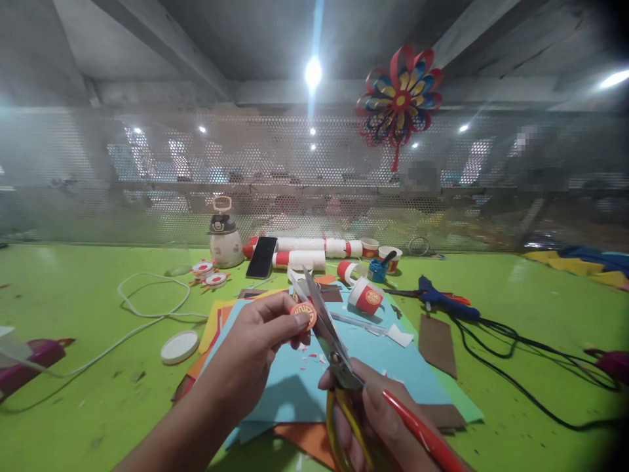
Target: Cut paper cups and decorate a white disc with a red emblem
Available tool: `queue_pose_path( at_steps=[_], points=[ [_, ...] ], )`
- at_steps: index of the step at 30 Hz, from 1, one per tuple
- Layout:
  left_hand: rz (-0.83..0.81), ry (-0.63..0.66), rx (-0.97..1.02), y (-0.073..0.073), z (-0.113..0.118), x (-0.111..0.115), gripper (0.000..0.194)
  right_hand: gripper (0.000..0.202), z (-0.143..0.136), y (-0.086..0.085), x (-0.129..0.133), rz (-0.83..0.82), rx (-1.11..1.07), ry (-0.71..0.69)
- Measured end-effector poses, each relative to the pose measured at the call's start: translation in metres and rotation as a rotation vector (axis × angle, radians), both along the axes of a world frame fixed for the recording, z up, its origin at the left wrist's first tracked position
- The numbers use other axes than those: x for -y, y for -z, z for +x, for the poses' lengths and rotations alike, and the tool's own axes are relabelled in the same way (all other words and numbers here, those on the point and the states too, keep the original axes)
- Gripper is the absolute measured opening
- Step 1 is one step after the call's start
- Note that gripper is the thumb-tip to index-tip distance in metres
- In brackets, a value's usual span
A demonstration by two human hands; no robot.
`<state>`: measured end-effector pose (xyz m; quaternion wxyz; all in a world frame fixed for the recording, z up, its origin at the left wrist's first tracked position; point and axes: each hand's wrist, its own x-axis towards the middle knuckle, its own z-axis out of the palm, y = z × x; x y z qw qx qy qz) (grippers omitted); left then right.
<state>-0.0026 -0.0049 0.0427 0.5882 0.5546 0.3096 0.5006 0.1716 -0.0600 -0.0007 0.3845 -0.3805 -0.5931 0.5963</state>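
Note:
Between thumb and fingers, my left hand [265, 331] pinches a small round red piece [303, 316] with a gold pattern. My right hand [388, 419] grips scissors [337, 357] with yellow handles, blades parted and pointing up and away, right beside the round piece. A red pen-like stick [417, 426] lies along the same hand. Under both hands is a stack of coloured paper with a light blue sheet [295, 387] on top, scattered with tiny scraps. A red and white paper cup [366, 295] with a gold emblem lies tipped on the sheet.
Behind the paper stand a phone [262, 257], a bottle [226, 242], stacked cups [299, 260] and a blue jar [377, 270]. A blue glue gun [447, 301] with black cable lies right. Left are a white lid [179, 347] and white cable [128, 333]. A paper flower [401, 100] hangs above.

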Motion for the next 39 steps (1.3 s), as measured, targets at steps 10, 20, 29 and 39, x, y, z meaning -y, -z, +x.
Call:
queue_pose_path(
  at_steps=[10, 20, 29, 39],
  points=[
    [-0.019, 0.007, 0.005, -0.0018, -0.0021, -0.0013, 0.018, 0.077, 0.0008, 0.0029, 0.0, 0.016, -0.013, 0.001],
    [-0.057, 0.013, 0.025, -0.0025, -0.0024, -0.0007, 0.016, 0.071, 0.0008, 0.0094, -0.0022, -0.007, -0.018, 0.002],
    [-0.074, 0.009, 0.06, -0.0021, -0.0043, -0.003, 0.016, 0.075, 0.003, 0.0074, -0.0005, 0.017, -0.026, -0.032],
    [-0.079, 0.003, 0.077, -0.0025, -0.0043, -0.0037, 0.014, 0.073, 0.0047, 0.0039, 0.0034, 0.003, 0.005, -0.012]
  ],
)
